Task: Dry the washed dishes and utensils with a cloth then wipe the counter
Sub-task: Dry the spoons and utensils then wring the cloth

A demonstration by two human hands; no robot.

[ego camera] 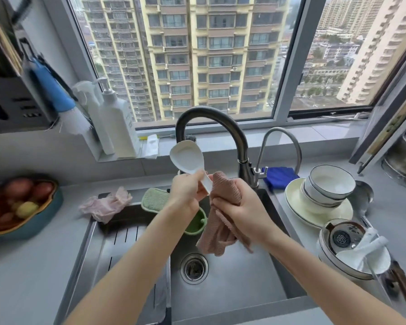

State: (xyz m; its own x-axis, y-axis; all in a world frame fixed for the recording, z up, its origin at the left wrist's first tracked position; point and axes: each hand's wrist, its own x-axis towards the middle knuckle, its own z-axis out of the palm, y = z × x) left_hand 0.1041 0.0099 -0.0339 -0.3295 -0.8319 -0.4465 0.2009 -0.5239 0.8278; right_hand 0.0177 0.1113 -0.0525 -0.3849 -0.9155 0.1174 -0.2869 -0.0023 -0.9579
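**Head view: drying the spoon handle over the sink**

Left fingers (197,178) are pinched round the handle of the white spoon (186,157), just under its bowl, which points up and away. Right fingers (222,202) are clenched round a bunched pinkish-brown cloth (220,235). The top of the cloth wraps the handle's lower end, so the left hand (188,191) and right hand (242,207) are both busy. The loose end of the cloth hangs down over the sink (232,285).

My take: the handle is the bit being dried and the bowl comes after. I'd hold the left pinch firm and slide the cloth up the handle. Then shift the pinch onto the dry end so the covered patch gets wiped too. A glazed spoon in damp fingers is probably slippery.

Room-wise, the spoon's bowl sits right in front of the dark faucet (211,113), and I can't tell if they touch. Better to turn it toward yourself, not back. The open basin below is the free space.

On the right, stacked bowls (329,186) on a plate (293,200) stand on the counter (389,219) near the sink rim. A lid (342,238) sits closer in, so watch that elbow. A green sponge (154,199) and pink gloves (108,204) lie at the far left rim, well out of the way.
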